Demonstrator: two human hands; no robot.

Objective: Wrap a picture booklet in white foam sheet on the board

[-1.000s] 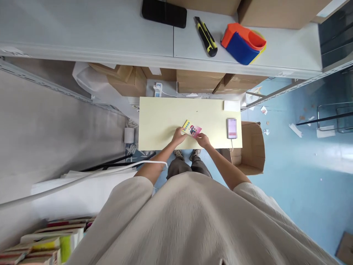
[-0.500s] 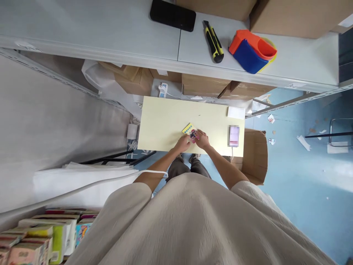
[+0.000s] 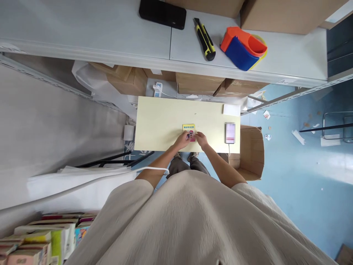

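Note:
A small booklet with a yellow top, cartoon figures and a pink lower edge lies face up on the pale yellow table, roughly square to it. My left hand holds the booklet by its lower left side, fingers reaching over the cover. At the right edge is my right hand, its fingers loosely bent and apart; whether the tips touch the booklet is hard to see. To the right, a phone with a lit screen lies plugged into a cable.
A white sheet lies at the table's back right corner. Above the table, a grey shelf carries a black phone, a utility knife and a tape dispenser. An open carton stands right; books are lower left.
The booklet has turned from tilted to nearly straight. My right hand has shifted off the cover to its right edge, while my left fingers reach further over it. The view has shifted slightly.

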